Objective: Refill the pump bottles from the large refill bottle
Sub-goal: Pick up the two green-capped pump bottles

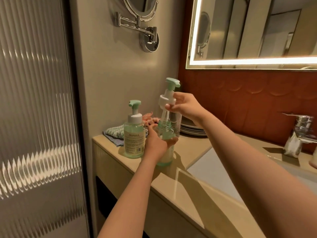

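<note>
A clear green pump bottle [166, 133] stands on the beige counter [188, 182] with its neck open. My left hand [157, 143] is wrapped around its body. My right hand [184, 105] holds the mint and white pump head [169, 93] lifted above the neck, its clear tube still dipping into the opening. A second pump bottle [134, 134], with its pump screwed on and a label facing me, stands just to the left. No large refill bottle is recognisable in view.
A folded cloth [114, 133] lies behind the left bottle, next to something pink [148, 117]. Stacked plates [193, 128] sit behind my right wrist. A sink basin [223, 169] and chrome tap [298, 133] lie to the right. A ribbed glass door [37, 117] fills the left.
</note>
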